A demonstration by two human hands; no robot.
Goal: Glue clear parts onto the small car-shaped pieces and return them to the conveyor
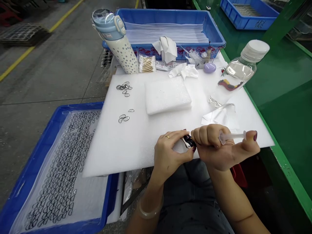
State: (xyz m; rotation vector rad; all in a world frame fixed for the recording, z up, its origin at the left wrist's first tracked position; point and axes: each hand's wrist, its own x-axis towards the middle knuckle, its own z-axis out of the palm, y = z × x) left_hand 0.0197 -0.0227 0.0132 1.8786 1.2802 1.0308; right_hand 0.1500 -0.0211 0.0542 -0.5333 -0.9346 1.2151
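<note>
My left hand [169,151] pinches a small glossy black piece [189,141] between thumb and fingers, near the front edge of the white foam board [129,148]. A thin white tip, perhaps a cotton swab, shows beside the piece. My right hand [216,148] is wrapped round a clear plastic syringe [231,136]. Its thumb presses on the end of the plunger, while the barrel and nozzle are hidden in the fist, close against the black piece. Thin black D-shaped rings [123,118] lie in small groups on the left of the board.
A thick foam block [168,96] sits mid-board. Behind it stand a dotted bottle [124,52], cotton swabs [147,64] and crumpled tissue [184,71]. A clear bottle [234,76] stands right. Blue trays [170,14] lie behind and at lower left [29,183], the latter holding many black rings.
</note>
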